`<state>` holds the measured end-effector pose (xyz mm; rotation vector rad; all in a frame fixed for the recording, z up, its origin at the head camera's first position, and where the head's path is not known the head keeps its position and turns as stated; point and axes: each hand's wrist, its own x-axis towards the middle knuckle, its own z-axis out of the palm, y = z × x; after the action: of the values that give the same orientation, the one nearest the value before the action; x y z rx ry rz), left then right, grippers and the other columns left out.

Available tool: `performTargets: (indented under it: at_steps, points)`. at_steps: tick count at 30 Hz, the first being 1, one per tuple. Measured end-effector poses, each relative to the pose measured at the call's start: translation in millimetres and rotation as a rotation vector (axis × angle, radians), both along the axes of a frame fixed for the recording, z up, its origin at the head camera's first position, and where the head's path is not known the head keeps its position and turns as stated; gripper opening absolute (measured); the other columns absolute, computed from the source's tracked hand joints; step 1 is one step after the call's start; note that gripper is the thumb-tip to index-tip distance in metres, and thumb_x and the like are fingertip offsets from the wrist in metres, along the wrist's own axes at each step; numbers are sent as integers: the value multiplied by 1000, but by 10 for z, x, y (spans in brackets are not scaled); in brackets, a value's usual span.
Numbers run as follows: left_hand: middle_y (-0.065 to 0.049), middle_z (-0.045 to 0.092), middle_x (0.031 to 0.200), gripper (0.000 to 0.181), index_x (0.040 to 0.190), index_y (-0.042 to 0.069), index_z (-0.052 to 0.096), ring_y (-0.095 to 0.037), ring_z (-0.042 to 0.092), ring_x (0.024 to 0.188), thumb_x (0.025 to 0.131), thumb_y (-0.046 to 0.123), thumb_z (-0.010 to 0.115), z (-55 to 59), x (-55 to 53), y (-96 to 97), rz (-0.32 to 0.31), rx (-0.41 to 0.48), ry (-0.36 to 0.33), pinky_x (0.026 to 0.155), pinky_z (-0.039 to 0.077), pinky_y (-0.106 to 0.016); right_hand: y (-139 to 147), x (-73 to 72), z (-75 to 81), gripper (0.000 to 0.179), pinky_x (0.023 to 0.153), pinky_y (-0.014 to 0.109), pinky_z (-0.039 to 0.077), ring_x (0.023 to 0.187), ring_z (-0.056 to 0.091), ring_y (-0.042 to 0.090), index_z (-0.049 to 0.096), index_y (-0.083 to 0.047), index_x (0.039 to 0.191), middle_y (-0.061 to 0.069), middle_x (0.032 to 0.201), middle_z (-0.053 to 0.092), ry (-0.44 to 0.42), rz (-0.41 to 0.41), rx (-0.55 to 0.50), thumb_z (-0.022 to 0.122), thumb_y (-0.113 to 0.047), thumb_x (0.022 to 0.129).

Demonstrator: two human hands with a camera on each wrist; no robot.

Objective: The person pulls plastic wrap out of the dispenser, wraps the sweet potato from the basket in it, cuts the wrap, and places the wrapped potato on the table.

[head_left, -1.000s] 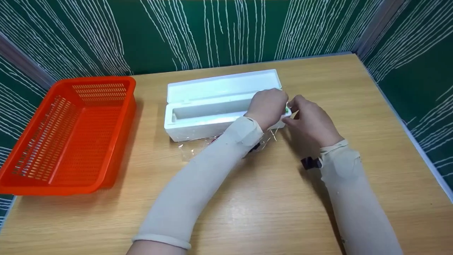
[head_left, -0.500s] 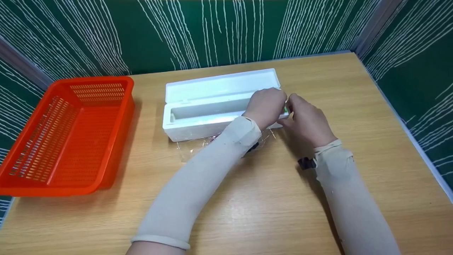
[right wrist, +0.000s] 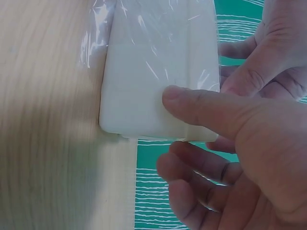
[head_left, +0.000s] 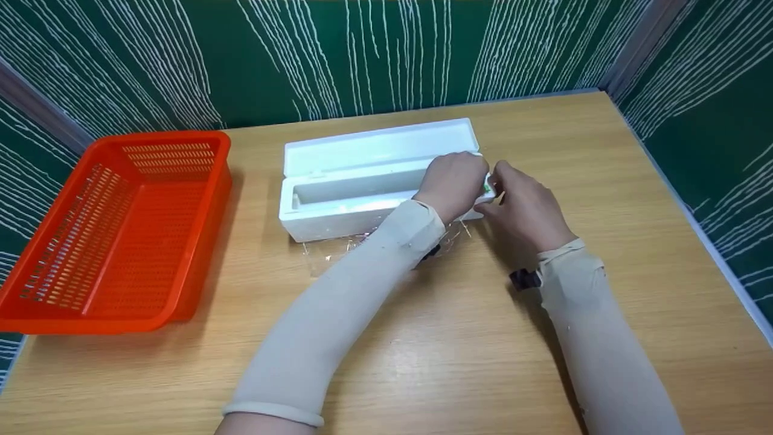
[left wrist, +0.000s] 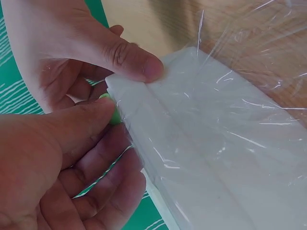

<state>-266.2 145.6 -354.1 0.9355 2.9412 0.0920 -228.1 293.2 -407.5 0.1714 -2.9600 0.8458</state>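
Note:
A long white plastic box (head_left: 326, 225), like a cling film dispenser, sits at the middle back with its lid (head_left: 380, 144) raised; the trough's visible left part holds nothing. Clear film (head_left: 329, 257) hangs along its front. My left hand (head_left: 456, 181) reaches over the box to its right end. There its thumb and fingers pinch a small green piece (left wrist: 115, 116) at the edge, largely covered by the fingers. My right hand (head_left: 525, 208) grips that same end, its thumb (right wrist: 192, 104) flat on the film-covered face and its fingers curled below.
An orange plastic basket (head_left: 130, 241) with slotted walls stands on the left of the wooden table (head_left: 453, 362). Green panels (head_left: 423, 54) with white streaks rise behind the table and at both sides. A small black device (head_left: 524, 279) is at my right wrist.
My right hand has shifted slightly left against the box end. The left hand keeps its place at the green piece, and the box and film look nearly the same.

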Motion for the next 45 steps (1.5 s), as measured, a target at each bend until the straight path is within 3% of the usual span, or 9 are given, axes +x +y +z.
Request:
performTargets:
  at_steps: [14, 30, 45]
  points:
    - [0, 74, 112, 21, 120, 17, 75, -14, 66, 96, 105, 23, 62, -6, -17, -3, 6, -35, -8, 92, 57, -31, 6, -2, -6, 39, 74, 45, 50, 83, 62, 33, 54, -5, 115, 18, 100, 70, 2, 11, -1, 82, -17, 90]
    - [-1, 75, 114, 25, 122, 16, 75, -16, 67, 100, 108, 21, 55, 5, 0, -54, -27, -74, 63, 92, 58, -32, 17, -12, 2, 36, 66, 40, 45, 77, 64, 29, 57, -6, 113, 15, 91, 72, 27, 17, 0, 82, -19, 90]
    - [0, 73, 117, 26, 128, 17, 72, -16, 65, 101, 107, 24, 58, 2, 10, -82, -17, -78, 23, 97, 55, -30, 33, 2, -4, 35, 69, 40, 45, 79, 60, 30, 56, -8, 113, 15, 93, 69, -22, -3, -21, 80, -19, 91]
